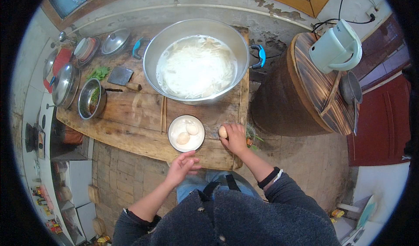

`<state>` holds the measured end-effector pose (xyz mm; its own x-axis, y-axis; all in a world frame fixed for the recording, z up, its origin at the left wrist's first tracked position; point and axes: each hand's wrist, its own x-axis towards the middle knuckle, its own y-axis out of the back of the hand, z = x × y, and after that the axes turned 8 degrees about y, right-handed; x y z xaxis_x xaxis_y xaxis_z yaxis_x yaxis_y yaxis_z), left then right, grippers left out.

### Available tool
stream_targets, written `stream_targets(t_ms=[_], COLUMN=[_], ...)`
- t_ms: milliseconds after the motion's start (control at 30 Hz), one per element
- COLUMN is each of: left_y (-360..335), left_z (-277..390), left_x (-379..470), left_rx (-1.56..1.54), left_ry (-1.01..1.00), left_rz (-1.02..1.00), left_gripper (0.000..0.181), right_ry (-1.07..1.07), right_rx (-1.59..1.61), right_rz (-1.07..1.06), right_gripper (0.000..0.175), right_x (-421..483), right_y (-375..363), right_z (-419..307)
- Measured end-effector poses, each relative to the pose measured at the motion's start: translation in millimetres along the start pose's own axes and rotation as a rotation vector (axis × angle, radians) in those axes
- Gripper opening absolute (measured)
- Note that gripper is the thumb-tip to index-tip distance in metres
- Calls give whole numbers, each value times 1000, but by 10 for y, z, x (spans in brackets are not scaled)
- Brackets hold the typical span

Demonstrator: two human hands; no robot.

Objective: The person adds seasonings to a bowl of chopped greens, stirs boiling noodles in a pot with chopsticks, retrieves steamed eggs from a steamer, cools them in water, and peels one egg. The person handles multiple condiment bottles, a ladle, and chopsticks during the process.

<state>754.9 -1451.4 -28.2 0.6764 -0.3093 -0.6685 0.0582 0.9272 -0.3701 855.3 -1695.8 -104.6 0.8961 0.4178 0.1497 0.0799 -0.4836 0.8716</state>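
My right hand [235, 138] holds a brown egg [223, 132] at the right end of the wooden table [131, 131]. The egg rests on or just above the wood; I cannot tell which. My left hand [183, 166] holds nothing, its fingers apart, just below a white bowl with a dark rim [171, 128]. In that bowl lie two more eggs, one pale [191, 129] and one light brown [183, 138]. To the left of the bowl is a pair of wooden chopsticks [163, 115]. Behind it stands a large steel pot [152, 79] with noodles in whitish liquid [198, 69].
On the left are a cleaver [120, 76], green leaves [98, 73], a steel bowl of chopped greens [83, 98] and a lidded pot [63, 85]. A large brown vat [278, 92] stands to the right, its wooden lid [304, 59] bearing a pale green kettle [334, 46] and a metal ladle [350, 87].
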Motion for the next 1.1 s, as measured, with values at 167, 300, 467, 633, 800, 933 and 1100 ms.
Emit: stream_targets(t_ms=[167, 300, 467, 633, 800, 933, 1100], left_y=[-44, -168, -463, -525, -382, -342, -263], left_z=[15, 103, 325, 701, 1084, 1229, 1242], left_x=[129, 377, 574, 369, 12, -272, -437], left_rx=[76, 160, 273, 236, 692, 761, 656], left_ry=[-100, -100, -266, -313, -708, -732, -722], left_rz=[-9, -35, 0, -200, -131, -77, -184], left_gripper=[41, 40, 45, 50, 50, 50, 44], right_ry=[163, 33, -88, -13, -6, -83, -124], right_rx=[-46, 22, 253, 565, 1050, 1206, 1397], right_rz=[213, 154, 362, 299, 19, 111, 236], right_gripper=[56, 51, 55, 66, 66, 54, 49], right_x=[16, -2, -108, -106, -114, -69, -50], right_y=[5, 79, 348, 772, 1197, 1239, 1115], right_z=[2, -109, -637, -981, -1136, -1460, -1772])
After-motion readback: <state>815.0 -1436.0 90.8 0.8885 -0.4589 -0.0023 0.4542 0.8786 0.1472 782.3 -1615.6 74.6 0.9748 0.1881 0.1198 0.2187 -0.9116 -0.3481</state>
